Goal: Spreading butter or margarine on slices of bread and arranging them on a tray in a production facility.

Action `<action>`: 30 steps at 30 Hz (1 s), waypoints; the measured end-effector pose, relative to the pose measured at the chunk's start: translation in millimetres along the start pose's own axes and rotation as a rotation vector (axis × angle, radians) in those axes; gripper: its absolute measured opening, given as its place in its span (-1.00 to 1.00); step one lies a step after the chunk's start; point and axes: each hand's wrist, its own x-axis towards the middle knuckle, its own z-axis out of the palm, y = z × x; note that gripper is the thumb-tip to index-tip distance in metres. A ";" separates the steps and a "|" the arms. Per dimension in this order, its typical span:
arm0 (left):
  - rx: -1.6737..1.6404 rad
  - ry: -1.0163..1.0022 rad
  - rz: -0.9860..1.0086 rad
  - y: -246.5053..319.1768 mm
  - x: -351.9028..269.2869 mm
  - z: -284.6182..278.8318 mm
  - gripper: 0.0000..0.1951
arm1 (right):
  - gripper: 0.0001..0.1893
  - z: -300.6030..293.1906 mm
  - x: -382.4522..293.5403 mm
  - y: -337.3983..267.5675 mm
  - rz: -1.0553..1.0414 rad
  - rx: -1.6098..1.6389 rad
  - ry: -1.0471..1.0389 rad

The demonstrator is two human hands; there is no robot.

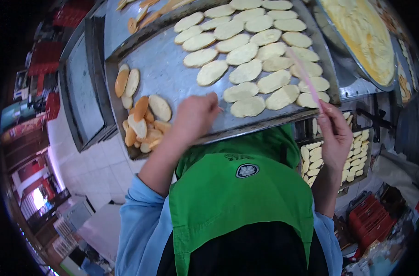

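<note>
A metal baking tray (pixel 150 65) lies before me, with rows of oval bread slices (pixel 244 71) that bear a pale yellow spread. My right hand (pixel 335 132) grips a thin pink spatula-like strip (pixel 307 79) by its near end, at the tray's right front corner. The strip is blurred and reaches over the right-hand column of slices. Above bare metal near the front edge is my left hand (pixel 197 112), fingers curled and slightly blurred; whether anything is inside them is hidden. To its left is a heap of bread slices (pixel 145 129), some crust side up.
A large metal bowl (pixel 361 38) of yellow spread stands at the right. Stacked trays (pixel 88 79) lie left. Below right, trays of coated slices (pixel 357 155) sit near a red crate (pixel 371 217). More bread pieces (pixel 144 15) lie beyond the tray.
</note>
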 end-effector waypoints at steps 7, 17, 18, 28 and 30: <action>0.085 -0.164 0.355 -52.0 -26.7 -14.6 -0.71 | -0.74 -1.7 4.0 -4.0 0.052 0.030 -0.075; -1.107 0.252 0.017 -72.4 -41.6 1.3 -0.65 | -0.74 -86.0 104.1 -76.5 -0.209 -0.646 0.372; -1.354 0.210 -0.122 -66.1 -41.4 -6.4 -0.58 | -0.75 -99.8 120.3 -82.2 -0.258 -0.762 0.377; -2.002 0.162 -0.112 -25.4 -20.6 -16.5 -0.58 | -0.76 -118.6 262.6 -94.5 0.003 -1.856 0.012; -2.017 0.141 -0.117 -20.8 -18.3 -18.2 -0.57 | -0.75 -119.1 276.5 -86.8 -0.087 -1.809 -0.024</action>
